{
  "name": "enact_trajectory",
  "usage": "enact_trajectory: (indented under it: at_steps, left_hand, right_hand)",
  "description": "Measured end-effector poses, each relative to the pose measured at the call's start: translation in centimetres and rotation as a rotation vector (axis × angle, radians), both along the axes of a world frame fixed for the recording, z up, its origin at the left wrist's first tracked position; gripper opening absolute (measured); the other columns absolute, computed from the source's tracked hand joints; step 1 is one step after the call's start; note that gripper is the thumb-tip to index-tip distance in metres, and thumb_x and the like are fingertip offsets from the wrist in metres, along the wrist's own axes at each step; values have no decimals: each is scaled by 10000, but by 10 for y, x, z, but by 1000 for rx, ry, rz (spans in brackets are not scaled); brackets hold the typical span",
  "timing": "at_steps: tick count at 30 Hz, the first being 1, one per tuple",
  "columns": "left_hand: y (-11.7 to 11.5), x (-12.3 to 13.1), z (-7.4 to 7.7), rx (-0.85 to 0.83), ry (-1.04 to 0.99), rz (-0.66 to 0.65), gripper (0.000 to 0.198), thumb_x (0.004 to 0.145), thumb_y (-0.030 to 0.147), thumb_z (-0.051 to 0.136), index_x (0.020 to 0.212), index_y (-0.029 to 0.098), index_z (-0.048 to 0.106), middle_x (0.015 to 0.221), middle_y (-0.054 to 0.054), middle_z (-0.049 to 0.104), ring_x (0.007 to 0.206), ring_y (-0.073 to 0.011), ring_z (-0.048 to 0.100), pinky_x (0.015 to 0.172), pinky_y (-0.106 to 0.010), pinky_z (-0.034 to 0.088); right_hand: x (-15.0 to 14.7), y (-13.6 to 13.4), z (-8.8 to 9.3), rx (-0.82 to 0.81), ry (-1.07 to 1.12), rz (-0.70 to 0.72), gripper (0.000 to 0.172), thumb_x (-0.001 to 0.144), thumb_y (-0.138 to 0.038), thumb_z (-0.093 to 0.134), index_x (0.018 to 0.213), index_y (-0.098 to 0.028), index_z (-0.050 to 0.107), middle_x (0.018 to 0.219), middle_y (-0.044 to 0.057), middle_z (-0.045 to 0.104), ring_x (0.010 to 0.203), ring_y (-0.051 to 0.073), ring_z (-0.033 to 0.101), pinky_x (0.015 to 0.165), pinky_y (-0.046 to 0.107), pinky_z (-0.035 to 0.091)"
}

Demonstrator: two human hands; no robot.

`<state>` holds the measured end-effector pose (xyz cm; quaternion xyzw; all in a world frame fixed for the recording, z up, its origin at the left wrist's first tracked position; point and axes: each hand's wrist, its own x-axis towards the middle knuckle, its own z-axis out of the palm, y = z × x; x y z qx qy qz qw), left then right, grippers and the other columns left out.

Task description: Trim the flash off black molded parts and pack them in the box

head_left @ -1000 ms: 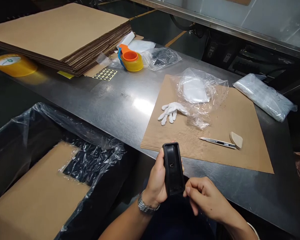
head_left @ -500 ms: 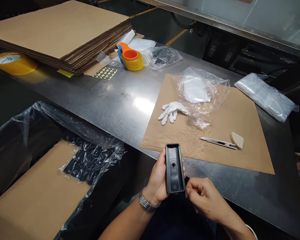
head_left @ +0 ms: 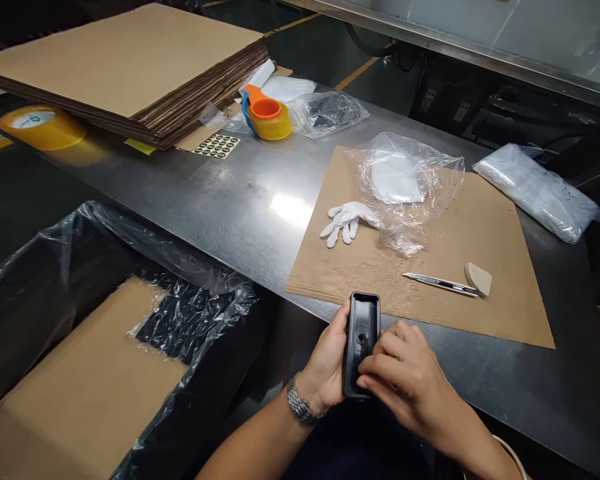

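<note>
In my left hand [head_left: 327, 363] is a long black plastic part [head_left: 364, 317], a hollow, tray-like piece with rounded corners and a small hole in its floor. The open side faces up at me. My right hand [head_left: 405, 370] reaches over the part's right edge, fingers bent and thumb close to the index finger, fingertips at the lower half of the hollow. Whether anything small is pinched there is hidden. Beyond the hands, a craft knife [head_left: 441, 285] and a beige wedge-shaped block [head_left: 479, 279] lie on a flat cardboard sheet [head_left: 500, 253].
A white glove [head_left: 349, 221] and a clear plastic bag [head_left: 437, 177] rest on the cardboard. Further left are a tape dispenser [head_left: 270, 120], a sticker sheet [head_left: 217, 145], a tape roll [head_left: 45, 127] and stacked cardboard [head_left: 130, 60]. A plastic-lined bin [head_left: 225, 300] stands below left; a wrapped packet [head_left: 540, 192] lies right.
My right hand has moved from beside the black plastic part to over its lower hollow. The part and my left hand have shifted slightly right in view.
</note>
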<state>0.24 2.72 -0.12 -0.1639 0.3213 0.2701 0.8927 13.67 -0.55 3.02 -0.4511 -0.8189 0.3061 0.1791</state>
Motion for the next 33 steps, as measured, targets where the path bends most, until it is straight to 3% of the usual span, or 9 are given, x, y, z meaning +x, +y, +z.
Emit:
enact_trajectory:
  at_steps: [4,13,20,26,31,33]
  left_hand:
    - [-4,2,2,22,-14,18,525,896,477,325,681,90,609,588,-69,643,535,-136,608,554,-216,473]
    - [-12,4,0,53,-59,-29,549,900,481,309,717,82,640,698,-121,677,690,-212,655,595,-263,483]
    - [-15,6,1,38,-59,-33,526,895,488,326,850,77,651,717,-112,680,714,-220,659,647,-289,496]
    - [-14,5,2,52,-7,-24,505,894,474,349,851,72,651,704,-112,674,710,-214,656,646,-281,498]
    - [-17,2,2,51,3,-10,490,886,485,370,797,88,644,644,-84,646,698,-200,648,642,-266,496]
    - [-18,2,4,61,27,2,456,885,470,390,806,99,642,629,-68,637,663,-189,642,626,-261,494]
  right_hand:
    - [-5,7,0,-4,-14,121,149,856,-312,563,763,-199,591,740,-9,574,776,162,407,695,330,264]
    - [-3,9,0,-119,-28,224,228,852,-357,567,687,-202,592,644,-11,594,740,159,423,693,343,260]
    - [-2,10,1,-127,8,149,239,886,-248,507,670,-188,590,658,6,614,733,160,445,680,340,275]
    - [-3,8,-9,-69,104,53,195,870,-219,531,684,-188,585,662,-2,586,750,152,465,699,320,339]
    - [-3,9,-17,43,215,-14,138,879,-231,516,771,-186,590,681,10,577,717,150,445,681,299,396]
    - [-1,10,-18,84,202,-80,127,864,-292,540,894,-180,593,737,29,569,753,168,459,682,307,415]
